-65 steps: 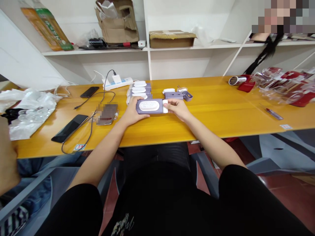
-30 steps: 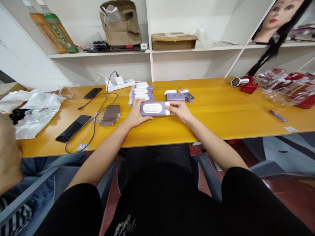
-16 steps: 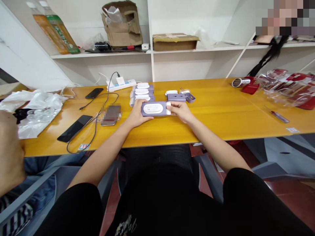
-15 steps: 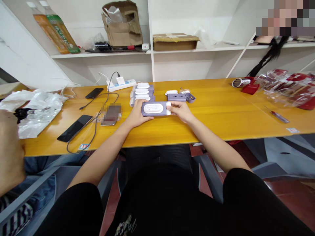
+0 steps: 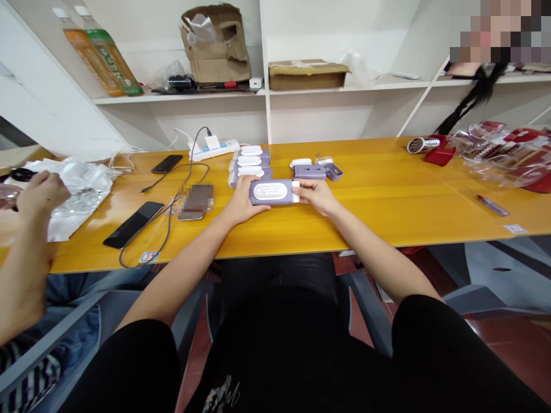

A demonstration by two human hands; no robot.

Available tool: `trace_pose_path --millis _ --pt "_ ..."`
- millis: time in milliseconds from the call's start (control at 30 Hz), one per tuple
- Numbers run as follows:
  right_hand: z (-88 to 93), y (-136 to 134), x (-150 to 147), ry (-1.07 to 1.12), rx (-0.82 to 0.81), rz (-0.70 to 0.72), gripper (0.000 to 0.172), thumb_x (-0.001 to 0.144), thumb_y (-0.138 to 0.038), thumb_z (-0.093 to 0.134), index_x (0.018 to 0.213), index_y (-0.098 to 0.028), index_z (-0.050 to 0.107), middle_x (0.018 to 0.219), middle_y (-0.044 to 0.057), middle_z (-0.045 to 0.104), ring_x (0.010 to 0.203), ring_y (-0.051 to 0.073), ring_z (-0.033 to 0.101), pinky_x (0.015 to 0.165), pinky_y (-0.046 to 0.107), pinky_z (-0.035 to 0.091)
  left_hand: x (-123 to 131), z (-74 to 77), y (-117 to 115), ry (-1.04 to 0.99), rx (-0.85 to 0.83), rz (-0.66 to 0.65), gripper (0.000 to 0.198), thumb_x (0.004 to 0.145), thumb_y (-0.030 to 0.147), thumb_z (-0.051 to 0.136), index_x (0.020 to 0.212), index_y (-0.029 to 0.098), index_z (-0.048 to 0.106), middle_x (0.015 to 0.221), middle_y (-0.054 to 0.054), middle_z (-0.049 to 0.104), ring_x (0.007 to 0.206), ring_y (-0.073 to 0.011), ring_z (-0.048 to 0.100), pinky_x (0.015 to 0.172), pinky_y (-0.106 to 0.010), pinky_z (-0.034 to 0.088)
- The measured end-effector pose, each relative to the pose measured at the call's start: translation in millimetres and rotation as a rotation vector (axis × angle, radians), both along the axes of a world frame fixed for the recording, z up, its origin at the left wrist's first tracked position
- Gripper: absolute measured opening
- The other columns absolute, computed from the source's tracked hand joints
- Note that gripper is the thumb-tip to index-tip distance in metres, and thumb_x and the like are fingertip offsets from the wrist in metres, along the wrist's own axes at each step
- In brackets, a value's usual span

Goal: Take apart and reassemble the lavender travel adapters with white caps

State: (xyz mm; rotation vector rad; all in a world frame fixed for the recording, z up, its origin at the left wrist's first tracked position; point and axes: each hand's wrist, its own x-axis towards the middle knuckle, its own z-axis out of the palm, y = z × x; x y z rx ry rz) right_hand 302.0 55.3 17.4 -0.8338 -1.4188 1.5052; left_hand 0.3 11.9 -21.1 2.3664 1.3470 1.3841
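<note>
A purple case with a white oval panel (image 5: pixel 270 191) is held level just above the front part of the table. My left hand (image 5: pixel 241 202) grips its left end, fingers behind and thumb along the lower edge. At the right end, my right hand (image 5: pixel 317 195) pinches the small white end piece (image 5: pixel 295 191). Behind my left hand lie several similar purple cases with white tops (image 5: pixel 250 161). Further right sits a purple part with slots (image 5: pixel 309 171), beside a small open purple piece (image 5: pixel 334 171).
Phones (image 5: pixel 133 224) and a cable (image 5: pixel 167 226) lie left, near a power strip (image 5: pixel 215 150). At the far left, another person's hand (image 5: pixel 41 195) is over plastic bags (image 5: pixel 81 198). Red and clear parts (image 5: pixel 508 152) and a thin tool (image 5: pixel 492 205) lie right.
The other person's hand has come into view over the bags at the far left. My hands keep the same hold on the case; the whole view has shifted slightly.
</note>
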Motion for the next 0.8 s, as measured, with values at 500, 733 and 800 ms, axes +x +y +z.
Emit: trace_pose_path --millis 500,733,800 --pt "-6.4 5 -1 -0.012 0.085 -0.051 0.06 0.063 -0.063 0.11 0.108 -0.026 0.095 0.108 0.005 0.092 0.098 0.025 0.085 0.099 0.044 0.072 3 3.1 -2 0.002 0.068 0.027 0.097 0.073 0.046 0.108 0.15 0.029 0.051 0.15 -0.016 0.059 0.143 -0.0445 0.061 0.128 -0.068 0.05" --pt "-11.7 10 0 -0.095 0.223 -0.11 0.053 0.072 -0.059 0.106 0.114 -0.028 0.095 0.12 0.005 0.093 0.116 0.032 0.085 0.108 0.049 0.068 2 5.3 -4 0.022 0.039 0.022 0.097 0.074 0.049 0.108 0.15 0.029 0.051 0.151 -0.017 0.058 0.145 -0.0449 0.06 0.128 -0.069 0.049" --pt "-12.0 9 1 -0.099 0.209 -0.087 0.053 0.074 -0.061 0.105 0.113 -0.027 0.095 0.116 0.005 0.093 0.116 0.033 0.085 0.103 0.048 0.07 1 5.6 -4 0.023 0.028 0.024 0.097 0.074 0.05 0.107 0.151 0.029 0.051 0.152 -0.017 0.058 0.146 -0.0449 0.059 0.129 -0.069 0.048"
